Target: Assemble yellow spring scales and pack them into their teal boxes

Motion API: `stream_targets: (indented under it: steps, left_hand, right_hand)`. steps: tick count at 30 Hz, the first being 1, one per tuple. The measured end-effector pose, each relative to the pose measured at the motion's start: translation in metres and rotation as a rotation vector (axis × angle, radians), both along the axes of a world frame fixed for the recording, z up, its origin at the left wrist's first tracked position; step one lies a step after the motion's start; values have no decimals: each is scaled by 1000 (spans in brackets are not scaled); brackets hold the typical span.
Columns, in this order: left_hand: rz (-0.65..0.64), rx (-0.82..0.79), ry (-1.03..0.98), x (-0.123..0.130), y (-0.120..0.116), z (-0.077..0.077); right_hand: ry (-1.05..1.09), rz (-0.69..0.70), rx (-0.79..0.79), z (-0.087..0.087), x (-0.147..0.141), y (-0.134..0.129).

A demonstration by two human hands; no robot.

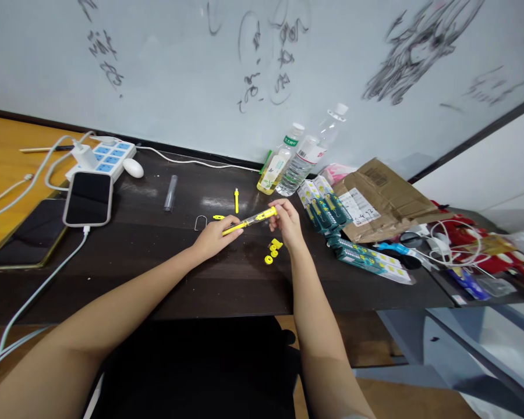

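My left hand grips the lower left end of a slim yellow and clear tube. The fingers of my right hand pinch its upper right end, so the tube slants between both hands. Several small yellow parts lie on the dark table just below it. Behind the hands stands or lies a thin yellow piece; a smaller yellow piece and a metal U-shaped loop are near my left hand. A clear tube rests farther left.
Two bottles lean by the whiteboard. Green and white packages and a torn cardboard parcel are at the right. A phone, a power strip and cables occupy the left side of the dark table.
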State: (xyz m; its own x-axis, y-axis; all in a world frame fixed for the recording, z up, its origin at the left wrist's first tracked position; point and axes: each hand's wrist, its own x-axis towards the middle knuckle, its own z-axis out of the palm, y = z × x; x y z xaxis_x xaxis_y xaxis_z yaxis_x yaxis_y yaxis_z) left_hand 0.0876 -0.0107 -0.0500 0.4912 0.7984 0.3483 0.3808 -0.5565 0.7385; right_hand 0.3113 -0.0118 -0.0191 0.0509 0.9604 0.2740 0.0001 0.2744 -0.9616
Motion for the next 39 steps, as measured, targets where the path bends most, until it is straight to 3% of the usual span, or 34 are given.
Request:
stream_targets:
  steps: [13, 32, 35, 39]
  left_hand:
    - [-44, -37, -14, 2, 2, -4]
    - [72, 52, 85, 0, 2, -3]
    - [85, 40, 40, 0, 1, 1]
    - [132, -9, -102, 0, 2, 1]
  right_hand:
    - [-62, 2, 32, 0, 0, -1]
    - [-100, -33, 37, 0, -6, 0]
    - [-84, -86, 35, 1, -1, 3]
    - [-101, -261, 34, 0, 10, 8]
